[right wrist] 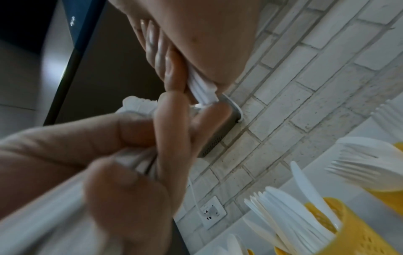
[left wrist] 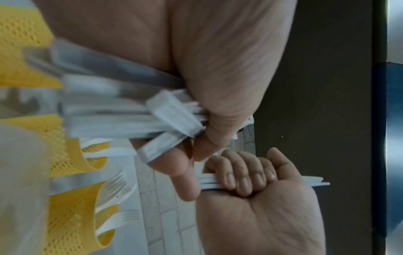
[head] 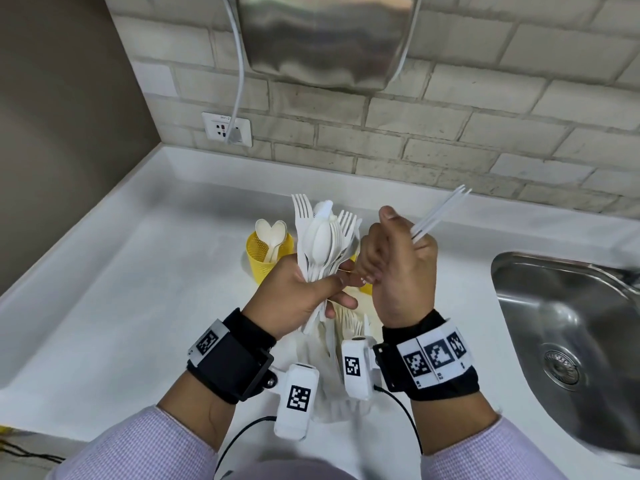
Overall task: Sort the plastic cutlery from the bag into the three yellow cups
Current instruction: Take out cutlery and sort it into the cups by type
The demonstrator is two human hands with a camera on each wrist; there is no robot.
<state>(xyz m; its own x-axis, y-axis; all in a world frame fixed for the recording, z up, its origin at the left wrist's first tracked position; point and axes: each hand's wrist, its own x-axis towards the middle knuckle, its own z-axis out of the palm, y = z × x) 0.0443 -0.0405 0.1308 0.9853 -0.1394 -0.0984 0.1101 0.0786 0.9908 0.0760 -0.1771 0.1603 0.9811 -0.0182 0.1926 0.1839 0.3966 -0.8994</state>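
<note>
My left hand (head: 304, 299) grips a thick bundle of white plastic forks and spoons (head: 322, 244), heads pointing up, above the cups. Close beside it, my right hand (head: 398, 268) grips a few thin white pieces (head: 440, 213), seen edge-on and slanting up to the right. One yellow mesh cup (head: 266, 258) at the back left holds spoons. In the right wrist view, one yellow cup holds knives (right wrist: 294, 215) and another holds forks (right wrist: 366, 160). The white bag (head: 339, 386) lies under my wrists with forks (head: 349, 327) still inside. My hands hide most of the other cups in the head view.
A steel sink (head: 561, 341) is set into the white counter (head: 138, 289) on the right. A wall socket (head: 227, 129) with a white cable (head: 239, 81) and a steel appliance (head: 329, 39) sit on the brick wall behind.
</note>
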